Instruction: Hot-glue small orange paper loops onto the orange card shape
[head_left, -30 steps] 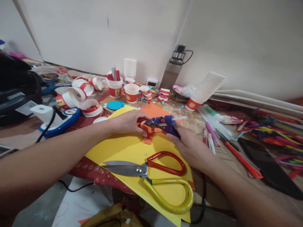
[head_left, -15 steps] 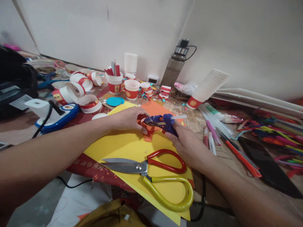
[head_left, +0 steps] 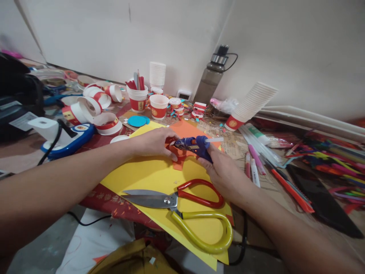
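Head view: our right hand grips glue gun above yellow paper; left hand curls by gun tip, hold unclear.

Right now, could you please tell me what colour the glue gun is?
The glue gun is dark blue, best seen in the head view.

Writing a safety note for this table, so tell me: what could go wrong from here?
The glue gun in the right hand points toward the left hand; if hot, its tip might burn it. The scissors lie blades exposed on the yellow paper and might nick a hand. The tilted cup stack could topple.
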### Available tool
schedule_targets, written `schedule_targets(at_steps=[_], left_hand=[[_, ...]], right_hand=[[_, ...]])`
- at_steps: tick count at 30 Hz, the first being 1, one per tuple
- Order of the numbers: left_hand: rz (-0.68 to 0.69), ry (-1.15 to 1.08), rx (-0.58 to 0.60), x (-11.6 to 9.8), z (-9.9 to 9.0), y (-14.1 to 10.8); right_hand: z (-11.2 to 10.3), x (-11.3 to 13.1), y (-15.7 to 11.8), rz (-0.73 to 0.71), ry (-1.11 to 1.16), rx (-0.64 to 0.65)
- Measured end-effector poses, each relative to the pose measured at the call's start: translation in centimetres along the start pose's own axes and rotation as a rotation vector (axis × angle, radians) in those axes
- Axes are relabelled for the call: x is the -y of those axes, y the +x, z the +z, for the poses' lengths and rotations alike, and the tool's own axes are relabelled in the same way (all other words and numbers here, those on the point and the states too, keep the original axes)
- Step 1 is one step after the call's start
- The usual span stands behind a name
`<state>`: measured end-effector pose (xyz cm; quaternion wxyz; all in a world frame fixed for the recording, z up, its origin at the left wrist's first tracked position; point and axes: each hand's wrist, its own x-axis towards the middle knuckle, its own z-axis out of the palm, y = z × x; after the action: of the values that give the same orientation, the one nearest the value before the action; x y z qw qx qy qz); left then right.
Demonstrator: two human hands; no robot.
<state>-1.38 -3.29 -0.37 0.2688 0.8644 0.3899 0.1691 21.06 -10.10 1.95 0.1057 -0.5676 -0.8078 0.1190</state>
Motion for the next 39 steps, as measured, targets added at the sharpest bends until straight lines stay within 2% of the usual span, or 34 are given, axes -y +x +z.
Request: schedule_targets(at_steps=[12, 22, 28, 39], left_hand=[[0.032, 0.011, 0.006, 0.0, -0.1, 0.1], [0.028, 0.048, -0.018, 0.2, 0.1, 0.0], [0.016, 0.029, -0.018, 0.1, 0.1, -0.1], [-0.045, 0.048, 0.004, -0.2, -0.1, 0.0]], right_hand=[[0.2, -0.6, -0.1, -0.061, -0.061, -0.086], [-0.2, -0.1, -0.3, -0.043, -0.069, -0.078], [-0.3, -0.2, -0.5, -0.114, -0.09, -0.118], [0.8, -0.3, -0.3, -0.099, -0.051, -0.098]])
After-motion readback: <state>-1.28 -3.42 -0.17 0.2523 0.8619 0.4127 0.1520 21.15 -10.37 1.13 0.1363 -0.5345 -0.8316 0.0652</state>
